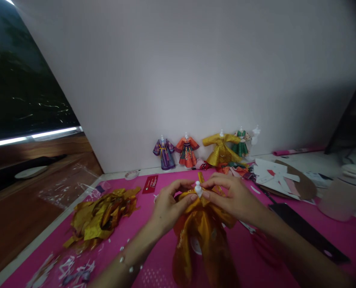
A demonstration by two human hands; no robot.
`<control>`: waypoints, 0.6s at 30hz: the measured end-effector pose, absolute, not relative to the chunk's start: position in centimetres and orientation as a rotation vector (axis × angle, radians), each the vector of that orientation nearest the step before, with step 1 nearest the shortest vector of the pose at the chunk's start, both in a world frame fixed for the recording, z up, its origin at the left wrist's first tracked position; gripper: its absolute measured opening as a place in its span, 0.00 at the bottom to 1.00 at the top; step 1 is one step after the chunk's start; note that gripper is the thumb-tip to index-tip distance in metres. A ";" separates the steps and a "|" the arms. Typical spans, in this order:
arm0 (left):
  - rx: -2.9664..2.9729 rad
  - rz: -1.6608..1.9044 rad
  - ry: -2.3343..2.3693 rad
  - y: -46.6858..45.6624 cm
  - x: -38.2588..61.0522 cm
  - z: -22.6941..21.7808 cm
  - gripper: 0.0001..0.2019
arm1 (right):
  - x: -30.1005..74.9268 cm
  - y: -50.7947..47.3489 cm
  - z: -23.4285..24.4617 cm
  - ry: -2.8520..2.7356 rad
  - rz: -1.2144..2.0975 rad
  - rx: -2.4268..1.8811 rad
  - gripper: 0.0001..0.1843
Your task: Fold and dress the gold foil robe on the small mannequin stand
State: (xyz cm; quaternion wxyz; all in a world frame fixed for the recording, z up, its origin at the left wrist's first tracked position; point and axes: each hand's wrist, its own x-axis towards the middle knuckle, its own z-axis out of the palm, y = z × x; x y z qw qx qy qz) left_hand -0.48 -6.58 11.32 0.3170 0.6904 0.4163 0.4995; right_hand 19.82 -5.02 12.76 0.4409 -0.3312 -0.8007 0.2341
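A small gold paper dress [202, 236] on a white mannequin stand [198, 189] sits upright on the pink mat [154, 256] in front of me. My left hand [169, 206] pinches the dress at its left shoulder, fingers closed on the gold paper. My right hand [229, 196] pinches the collar and right shoulder beside the white neck knob. Both hands meet at the top of the dress.
A heap of gold paper scraps [101, 216] lies left. Against the white wall stand finished miniature dresses: purple [164, 153], orange [187, 151], gold [221, 149], green [241, 145]. White paper pieces on a brown board [281, 178], a black strip [304, 230] and a translucent cup [338, 196] lie right.
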 end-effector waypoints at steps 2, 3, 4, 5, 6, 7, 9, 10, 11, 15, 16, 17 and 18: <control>1.857 1.310 1.091 -6.6 -0.5 11.5 0.11 | 19.8 -5.0 12.8 -1.996 0.578 -0.817 0.05; 1.878 1.305 1.090 -6.6 -0.5 11.7 0.10 | 19.8 -5.0 12.8 -1.999 0.573 -0.816 0.05; 1.895 1.301 1.090 -6.6 -0.6 11.8 0.08 | 19.8 -5.0 12.8 -2.000 0.564 -0.819 0.05; 1.907 1.296 1.088 -6.6 -0.6 11.9 0.07 | 19.7 -5.0 12.8 -2.004 0.554 -0.823 0.05; 1.912 1.291 1.088 -6.6 -0.6 11.9 0.07 | 19.7 -5.0 12.7 -2.009 0.545 -0.828 0.04; 1.912 1.286 1.089 -6.7 -0.6 12.0 0.07 | 19.7 -5.0 12.7 -2.013 0.538 -0.831 0.04; 1.903 1.269 1.093 -6.9 -0.7 12.0 0.09 | 19.8 -5.0 12.8 -2.014 0.540 -0.826 0.06; 1.894 1.258 1.096 -7.0 -0.8 12.1 0.12 | 19.9 -5.0 12.8 -2.012 0.544 -0.822 0.07; 1.885 1.243 1.096 -7.1 -0.8 12.1 0.15 | 20.0 -5.0 12.8 -2.008 0.543 -0.823 0.08; 1.866 1.175 1.102 -7.3 -0.9 12.2 0.24 | 20.7 -5.0 12.7 -1.977 0.521 -0.869 0.12; 1.864 1.166 1.110 -7.2 -0.8 12.1 0.24 | 20.8 -5.0 12.6 -1.967 0.518 -0.886 0.13; 1.862 1.162 1.119 -7.1 -0.7 12.1 0.24 | 21.0 -5.0 12.6 -1.962 0.516 -0.899 0.13; 1.858 1.162 1.125 -7.1 -0.6 12.0 0.24 | 21.1 -4.9 12.5 -1.958 0.513 -0.909 0.13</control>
